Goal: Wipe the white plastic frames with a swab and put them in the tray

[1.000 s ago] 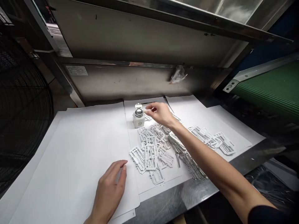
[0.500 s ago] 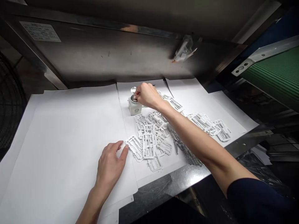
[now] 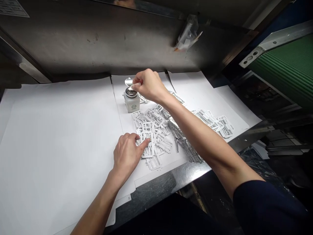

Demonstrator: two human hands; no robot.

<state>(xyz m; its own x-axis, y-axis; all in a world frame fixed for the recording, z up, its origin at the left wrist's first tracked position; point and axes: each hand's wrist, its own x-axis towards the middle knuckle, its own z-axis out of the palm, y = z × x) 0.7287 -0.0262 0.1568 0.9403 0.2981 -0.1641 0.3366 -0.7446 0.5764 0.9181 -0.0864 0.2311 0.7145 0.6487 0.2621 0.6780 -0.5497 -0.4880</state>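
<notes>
My right hand (image 3: pixel 150 85) is closed in a pinch just above and right of the white bottle (image 3: pixel 132 103) with a metal top. Its round lid (image 3: pixel 128 81) stands raised. Something small and whitish shows at my fingertips, too small to name. My left hand (image 3: pixel 127 152) has thumb and fingers apart, resting at the left edge of a pile of thin white cut-out frames (image 3: pixel 154 117). The thumb touches one frame (image 3: pixel 148 151) on top. A pair of metal tweezers (image 3: pixel 177 145) lies right of these frames.
White paper sheets (image 3: pixel 61 137) cover the metal table (image 3: pixel 168 186). More frames (image 3: pixel 212 121) lie in rows on the right. A plastic bag (image 3: pixel 187 32) hangs on the metal wall behind. A green ribbed surface (image 3: pixel 288 67) is at the upper right.
My right hand has lifted slightly off the bottle's top. My left hand has moved right onto the edge of the pile. The view has shifted, so the whole scene sits further left and higher.
</notes>
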